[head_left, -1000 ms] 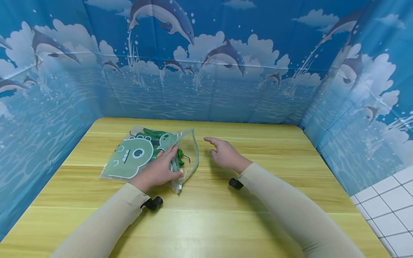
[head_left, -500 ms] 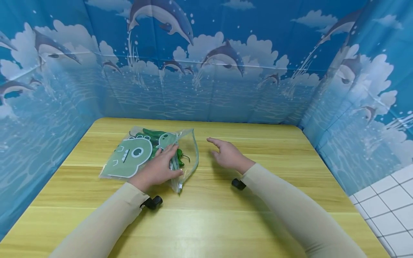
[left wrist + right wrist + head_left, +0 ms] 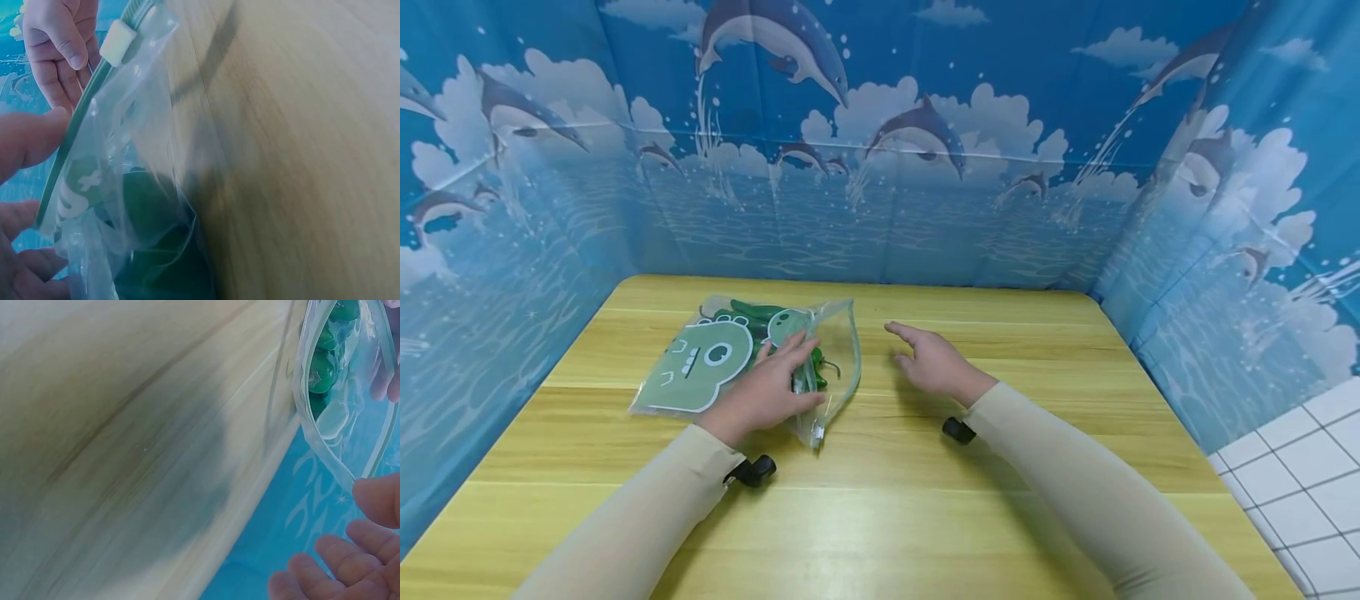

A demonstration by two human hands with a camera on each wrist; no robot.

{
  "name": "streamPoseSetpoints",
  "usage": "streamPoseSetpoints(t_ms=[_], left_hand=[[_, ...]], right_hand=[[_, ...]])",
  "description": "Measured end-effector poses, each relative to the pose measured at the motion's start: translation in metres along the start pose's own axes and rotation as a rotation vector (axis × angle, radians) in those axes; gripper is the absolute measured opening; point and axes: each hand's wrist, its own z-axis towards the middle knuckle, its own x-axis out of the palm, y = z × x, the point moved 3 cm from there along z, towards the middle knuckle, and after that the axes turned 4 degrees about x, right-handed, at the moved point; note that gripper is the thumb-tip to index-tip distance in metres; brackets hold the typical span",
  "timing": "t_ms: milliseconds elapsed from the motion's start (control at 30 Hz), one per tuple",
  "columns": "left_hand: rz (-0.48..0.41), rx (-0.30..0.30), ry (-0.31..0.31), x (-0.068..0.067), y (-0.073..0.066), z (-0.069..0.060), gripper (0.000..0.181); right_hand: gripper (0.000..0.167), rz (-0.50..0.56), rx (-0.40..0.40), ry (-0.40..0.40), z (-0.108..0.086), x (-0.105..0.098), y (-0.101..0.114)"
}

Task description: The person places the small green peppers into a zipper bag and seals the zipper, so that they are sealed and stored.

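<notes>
A clear zip bag (image 3: 700, 367) with a green cartoon print lies on its side at the table's left, its mouth gaping to the right. Green peppers (image 3: 758, 310) are inside; a stem shows near the mouth in the head view. My left hand (image 3: 765, 392) rests on the bag near its mouth, fingers extended and thumb apart. In the left wrist view, a white slider (image 3: 117, 42) sits at one end of the green zip strip. My right hand (image 3: 936, 362) hovers to the right of the mouth, holding nothing, its forefinger pointing toward the bag.
The yellow wood-grain table (image 3: 865, 517) spans the foreground. A blue dolphin-print curtain (image 3: 887, 200) closes off the back and both sides. White floor tiles (image 3: 1300, 467) show at the lower right. Each wrist carries a small black camera (image 3: 755, 471).
My right hand has drifted slightly to the right, away from the bag's mouth. My left hand and the bag have barely moved.
</notes>
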Motion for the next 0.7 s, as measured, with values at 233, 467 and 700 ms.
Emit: streamPoseSetpoints(t_ms=[233,467,700], left_hand=[[-0.002,0.031,-0.033,-0.002,0.000,-0.001,0.081],[-0.042,0.041,-0.063,-0.007,-0.002,-0.005,0.079],[-0.012,0.053,-0.081,-0.012,0.001,-0.009,0.075]], right_hand=[[0.065,0.005,0.002,-0.001,-0.002,-0.001,-0.002],[0.068,-0.017,-0.015,-0.015,-0.003,-0.002,-0.002],[0.075,-0.010,-0.022,-0.017,-0.006,-0.002,-0.003]])
